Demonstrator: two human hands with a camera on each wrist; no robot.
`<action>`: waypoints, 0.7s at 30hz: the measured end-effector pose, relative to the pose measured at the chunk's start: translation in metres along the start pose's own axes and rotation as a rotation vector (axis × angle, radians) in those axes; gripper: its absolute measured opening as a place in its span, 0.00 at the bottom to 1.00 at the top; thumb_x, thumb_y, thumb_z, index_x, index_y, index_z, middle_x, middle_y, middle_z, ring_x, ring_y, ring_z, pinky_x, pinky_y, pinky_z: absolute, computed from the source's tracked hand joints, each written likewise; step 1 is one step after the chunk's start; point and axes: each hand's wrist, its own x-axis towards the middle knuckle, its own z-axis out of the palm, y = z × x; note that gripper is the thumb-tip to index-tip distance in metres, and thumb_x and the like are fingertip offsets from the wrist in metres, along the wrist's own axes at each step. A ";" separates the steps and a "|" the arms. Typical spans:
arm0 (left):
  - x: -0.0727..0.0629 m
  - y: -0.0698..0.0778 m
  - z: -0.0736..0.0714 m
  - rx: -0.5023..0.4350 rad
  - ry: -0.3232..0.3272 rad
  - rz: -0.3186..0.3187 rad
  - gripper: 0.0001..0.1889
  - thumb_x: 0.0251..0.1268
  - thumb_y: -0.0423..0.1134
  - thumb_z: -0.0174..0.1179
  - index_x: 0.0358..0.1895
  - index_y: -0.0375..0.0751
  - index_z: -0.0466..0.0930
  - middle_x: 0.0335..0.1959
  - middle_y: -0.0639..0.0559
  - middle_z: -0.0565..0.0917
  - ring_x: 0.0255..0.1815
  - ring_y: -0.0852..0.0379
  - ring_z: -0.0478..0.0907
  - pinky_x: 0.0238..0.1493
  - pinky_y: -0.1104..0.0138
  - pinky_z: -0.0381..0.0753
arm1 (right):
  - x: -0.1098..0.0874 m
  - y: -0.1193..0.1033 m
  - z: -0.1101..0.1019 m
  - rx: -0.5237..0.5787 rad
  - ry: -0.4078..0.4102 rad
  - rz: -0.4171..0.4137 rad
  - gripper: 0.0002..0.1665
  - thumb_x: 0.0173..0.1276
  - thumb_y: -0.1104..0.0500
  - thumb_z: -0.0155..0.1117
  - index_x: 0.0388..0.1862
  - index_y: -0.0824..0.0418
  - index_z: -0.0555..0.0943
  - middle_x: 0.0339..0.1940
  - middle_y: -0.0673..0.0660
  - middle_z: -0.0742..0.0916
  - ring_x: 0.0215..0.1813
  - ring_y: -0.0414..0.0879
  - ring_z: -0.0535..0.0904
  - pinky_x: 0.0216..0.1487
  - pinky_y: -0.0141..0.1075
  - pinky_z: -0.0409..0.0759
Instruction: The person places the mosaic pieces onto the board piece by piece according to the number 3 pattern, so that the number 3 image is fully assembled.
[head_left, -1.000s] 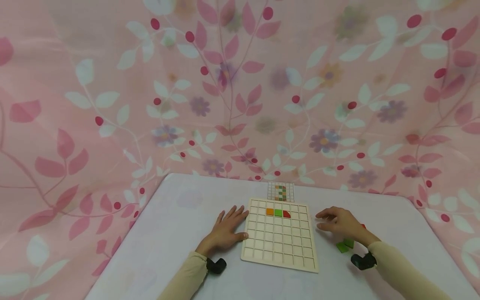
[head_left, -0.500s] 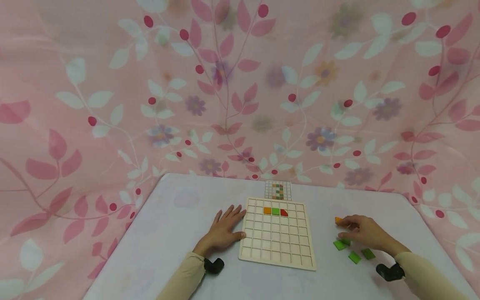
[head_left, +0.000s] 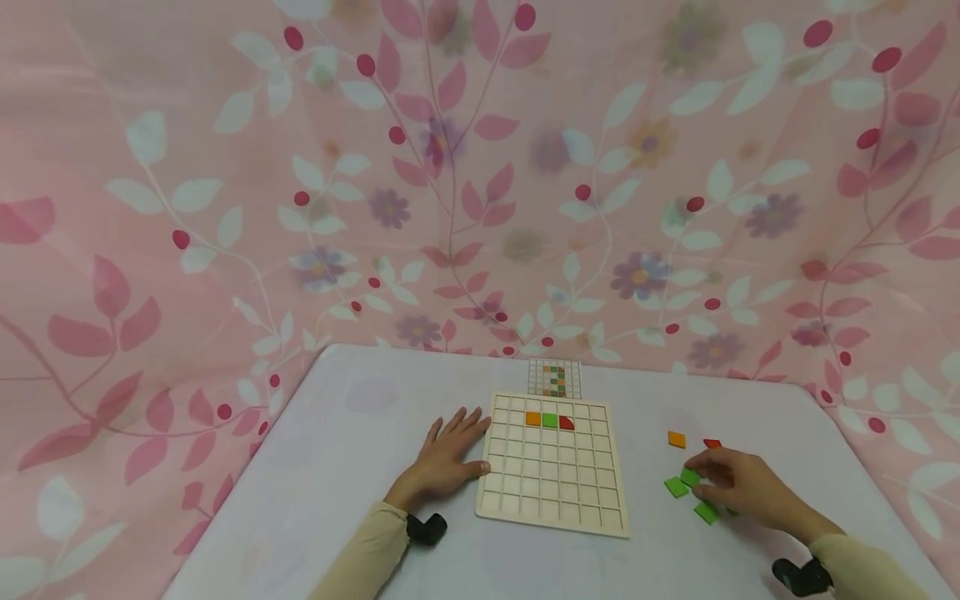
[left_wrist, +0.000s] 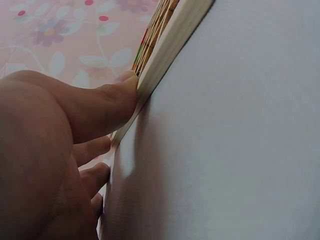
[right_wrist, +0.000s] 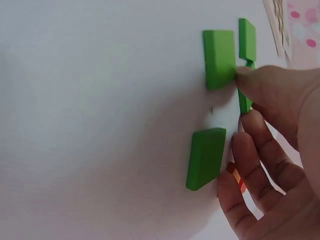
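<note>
5 green tiles (head_left: 676,487), 2 orange tiles (head_left: 677,439), 2 red tiles (head_left: 566,423), 1 board (head_left: 551,471), 1 card (head_left: 536,380).

High head, close wrist views share the tabletop (head_left: 360,437).

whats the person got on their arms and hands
The left hand and right hand wear no gloves. The left sleeve and right sleeve are long, plain and beige. A small rounded black device sits at each wrist, a left unit and a right unit; no cable shows.
</note>
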 end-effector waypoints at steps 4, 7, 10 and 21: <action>-0.001 0.002 -0.001 0.020 -0.007 -0.010 0.40 0.74 0.52 0.64 0.83 0.40 0.62 0.87 0.41 0.58 0.89 0.36 0.48 0.82 0.30 0.39 | -0.002 -0.001 0.004 0.003 0.023 -0.036 0.20 0.65 0.54 0.80 0.53 0.59 0.87 0.50 0.50 0.91 0.45 0.32 0.81 0.46 0.27 0.84; 0.000 0.002 -0.001 0.020 -0.008 -0.013 0.40 0.74 0.52 0.64 0.83 0.40 0.62 0.87 0.41 0.58 0.89 0.37 0.47 0.82 0.31 0.39 | -0.003 -0.003 0.005 0.007 0.032 -0.028 0.20 0.65 0.55 0.80 0.53 0.59 0.87 0.49 0.50 0.91 0.42 0.30 0.79 0.44 0.27 0.84; 0.000 0.001 -0.001 0.010 0.002 -0.001 0.40 0.74 0.51 0.64 0.83 0.40 0.63 0.87 0.40 0.59 0.89 0.35 0.48 0.81 0.30 0.40 | -0.004 -0.004 0.005 0.009 0.029 -0.006 0.20 0.65 0.55 0.80 0.53 0.59 0.87 0.48 0.49 0.91 0.42 0.30 0.79 0.43 0.27 0.84; 0.000 -0.005 0.006 0.017 0.016 -0.010 0.40 0.74 0.53 0.64 0.84 0.43 0.62 0.87 0.44 0.58 0.90 0.39 0.46 0.83 0.32 0.38 | -0.009 -0.004 0.011 0.001 0.054 -0.010 0.20 0.64 0.54 0.81 0.53 0.57 0.87 0.47 0.48 0.91 0.42 0.29 0.80 0.41 0.29 0.84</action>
